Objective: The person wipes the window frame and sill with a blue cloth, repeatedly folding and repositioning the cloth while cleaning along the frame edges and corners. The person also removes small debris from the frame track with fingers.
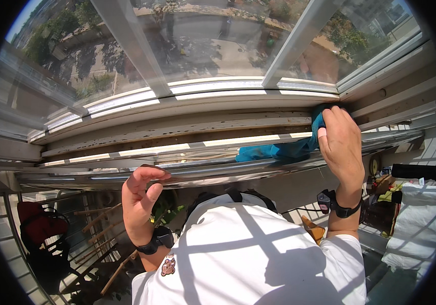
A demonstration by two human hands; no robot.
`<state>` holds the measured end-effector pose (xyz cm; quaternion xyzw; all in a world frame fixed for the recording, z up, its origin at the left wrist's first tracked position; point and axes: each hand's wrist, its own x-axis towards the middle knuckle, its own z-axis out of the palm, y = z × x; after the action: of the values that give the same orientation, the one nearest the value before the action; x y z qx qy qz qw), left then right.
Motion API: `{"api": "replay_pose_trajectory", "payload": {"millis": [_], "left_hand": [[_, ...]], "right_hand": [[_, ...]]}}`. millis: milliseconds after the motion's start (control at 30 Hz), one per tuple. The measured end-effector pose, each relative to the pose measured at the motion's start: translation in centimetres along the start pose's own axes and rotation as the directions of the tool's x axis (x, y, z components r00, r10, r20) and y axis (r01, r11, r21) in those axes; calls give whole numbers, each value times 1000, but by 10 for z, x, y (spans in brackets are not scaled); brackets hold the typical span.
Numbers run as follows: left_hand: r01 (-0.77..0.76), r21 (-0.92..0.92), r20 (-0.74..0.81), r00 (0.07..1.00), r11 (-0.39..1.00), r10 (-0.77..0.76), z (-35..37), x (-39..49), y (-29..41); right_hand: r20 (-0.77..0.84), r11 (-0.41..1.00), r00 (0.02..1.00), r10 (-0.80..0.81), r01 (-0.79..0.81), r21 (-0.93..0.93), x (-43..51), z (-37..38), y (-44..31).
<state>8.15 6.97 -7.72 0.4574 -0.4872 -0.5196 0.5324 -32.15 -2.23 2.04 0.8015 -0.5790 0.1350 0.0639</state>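
Observation:
A teal cloth (275, 151) is bunched in my right hand (339, 139), which presses it into the right end of the sliding-window track (179, 131). The cloth's loose end trails left over the inner rail. Flaking paint and brown dirt show along the track's grooves. My left hand (141, 198) holds nothing; its fingers are curled with the thumb apart, at the window's inner metal edge (191, 176). Whether the fingertips touch that edge, I cannot tell. Both wrists wear black straps with small devices.
Beyond the track stand the window panes (210, 49) in a white frame (221, 87). Behind me on the left are a red and black bag (44, 225) and several wooden poles (105, 225). White fabric (412, 225) hangs at the right, beside a cluttered shelf.

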Motion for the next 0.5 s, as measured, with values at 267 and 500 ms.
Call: {"api": "replay_pose_trajectory", "payload": {"millis": [267, 500], "left_hand": [[61, -16, -23, 998, 998, -62, 12, -5, 1], [11, 20, -136, 991, 1000, -9, 3, -4, -8]], "right_hand": [[-164, 868, 944, -286, 328, 373, 37, 33, -84], [-396, 525, 826, -401, 561, 640, 65, 78, -172]]}}
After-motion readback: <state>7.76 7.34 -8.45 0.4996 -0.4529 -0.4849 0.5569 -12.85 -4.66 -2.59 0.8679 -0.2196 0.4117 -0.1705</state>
